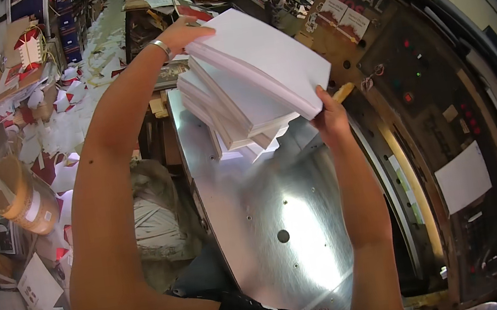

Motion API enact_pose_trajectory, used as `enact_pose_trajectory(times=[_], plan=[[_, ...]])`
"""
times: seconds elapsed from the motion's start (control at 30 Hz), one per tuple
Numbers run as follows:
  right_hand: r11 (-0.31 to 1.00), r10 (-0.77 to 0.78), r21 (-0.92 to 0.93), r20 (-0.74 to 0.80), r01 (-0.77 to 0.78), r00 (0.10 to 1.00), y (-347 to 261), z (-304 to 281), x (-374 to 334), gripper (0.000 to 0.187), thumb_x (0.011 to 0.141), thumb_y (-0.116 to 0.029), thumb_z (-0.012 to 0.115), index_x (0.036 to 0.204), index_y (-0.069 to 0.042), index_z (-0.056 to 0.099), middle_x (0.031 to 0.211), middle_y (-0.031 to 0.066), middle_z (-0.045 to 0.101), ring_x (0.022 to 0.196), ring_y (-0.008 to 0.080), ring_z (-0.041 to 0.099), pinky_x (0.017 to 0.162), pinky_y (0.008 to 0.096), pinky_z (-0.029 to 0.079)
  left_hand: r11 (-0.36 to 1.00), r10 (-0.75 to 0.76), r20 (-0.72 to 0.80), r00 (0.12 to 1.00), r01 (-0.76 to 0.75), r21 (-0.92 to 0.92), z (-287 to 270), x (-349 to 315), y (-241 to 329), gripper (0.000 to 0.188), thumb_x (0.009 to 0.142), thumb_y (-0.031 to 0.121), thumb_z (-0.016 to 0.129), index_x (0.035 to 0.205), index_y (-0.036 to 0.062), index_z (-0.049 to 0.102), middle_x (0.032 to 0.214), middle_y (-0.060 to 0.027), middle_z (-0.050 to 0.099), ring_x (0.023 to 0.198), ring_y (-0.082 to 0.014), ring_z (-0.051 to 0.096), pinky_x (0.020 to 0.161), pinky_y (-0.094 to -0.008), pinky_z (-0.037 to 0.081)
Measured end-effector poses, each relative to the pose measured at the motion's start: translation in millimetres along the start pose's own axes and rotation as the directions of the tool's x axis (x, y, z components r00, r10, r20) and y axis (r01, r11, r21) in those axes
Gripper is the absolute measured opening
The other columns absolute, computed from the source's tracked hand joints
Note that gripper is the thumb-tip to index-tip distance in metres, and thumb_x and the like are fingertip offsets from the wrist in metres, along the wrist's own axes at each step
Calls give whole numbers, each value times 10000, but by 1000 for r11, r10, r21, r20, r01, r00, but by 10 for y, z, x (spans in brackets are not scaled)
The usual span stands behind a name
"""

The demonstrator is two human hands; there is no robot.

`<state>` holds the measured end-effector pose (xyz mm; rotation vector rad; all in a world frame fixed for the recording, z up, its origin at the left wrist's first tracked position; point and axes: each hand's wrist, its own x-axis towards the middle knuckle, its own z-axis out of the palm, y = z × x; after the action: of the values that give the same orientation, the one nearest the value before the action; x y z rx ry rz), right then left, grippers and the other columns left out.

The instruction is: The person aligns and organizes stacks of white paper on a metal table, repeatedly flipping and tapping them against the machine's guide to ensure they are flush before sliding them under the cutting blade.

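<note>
A thick ream-like stack of white paper [266,52] is gripped at two corners, tilted above other stacks. My left hand [182,35], with a metal bracelet at the wrist, closes on its far left corner. At its near right corner my right hand [331,116] holds on, thumb on top and fingers mostly hidden beneath. Below it, several more white paper stacks [242,105] lie fanned at different angles on the far part of a shiny metal table [237,213]. Whether the held stack rests on the ones below, I cannot tell.
Along the right stands a dark machine panel [415,89] with lit buttons and a white sheet [463,177]. Paper scraps [62,126] cover the floor at left, near an orange-brown bucket [25,197]. A cloth-like bundle [158,211] sits beside the table.
</note>
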<state>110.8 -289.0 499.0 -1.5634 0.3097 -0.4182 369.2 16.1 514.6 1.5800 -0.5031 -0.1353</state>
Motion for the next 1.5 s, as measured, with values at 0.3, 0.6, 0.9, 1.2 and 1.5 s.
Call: enact_pose_trajectory(times=[0.3, 0.6, 0.9, 1.2, 1.5], plan=[[978, 201, -50, -22, -202, 979, 378, 116, 257, 479, 838, -551, 713, 1054, -125, 676, 912, 1, 658, 765, 147, 613, 687, 308, 457, 948, -317, 180, 931, 312, 59, -256, 428, -813, 398, 909, 362, 695, 1207, 102, 650, 1086, -12, 687, 933, -130, 652, 864, -318, 537], [979, -48, -203, -251, -4, 967, 1189, -719, -555, 776, 893, -410, 717, 1464, 5, 396, 1235, 180, 627, 1091, 295, 627, 785, 413, 540, 999, 29, -352, 935, -35, -11, -659, -185, -912, 621, 981, 493, 506, 1495, 163, 393, 1292, -66, 563, 1092, -177, 573, 874, -306, 460], [781, 23, -222, -924, -584, 382, 2028, -3329, -1378, 948, 871, -489, 697, 1488, 94, 273, 1269, 270, 564, 1130, 324, 587, 911, 409, 483, 909, 207, -429, 879, -11, 416, 476, -2763, -1798, 382, 976, 107, 508, 1309, -80, 503, 1050, -127, 598, 955, -190, 553, 885, -325, 451], [908, 414, 352, -837, -226, 358, 1705, -3535, -1311, 417, 807, -392, 771, 1033, -104, 572, 859, 77, 559, 690, 175, 532, 602, 337, 455, 752, 369, 441, 818, -542, 374, 1732, -3444, -1406, 254, 775, 94, 694, 1016, 20, 661, 806, -66, 630, 722, -224, 576, 726, -348, 469], [898, 406, 434, -751, -75, 521, 1809, -3718, -1204, 438, 895, -327, 667, 1194, -24, 566, 1122, 191, 559, 932, 325, 608, 829, 443, 569, 759, 374, 403, 835, -526, 385, 1701, -3459, -1547, 188, 740, 152, 705, 919, 95, 702, 820, -47, 677, 716, -236, 625, 679, -363, 455]])
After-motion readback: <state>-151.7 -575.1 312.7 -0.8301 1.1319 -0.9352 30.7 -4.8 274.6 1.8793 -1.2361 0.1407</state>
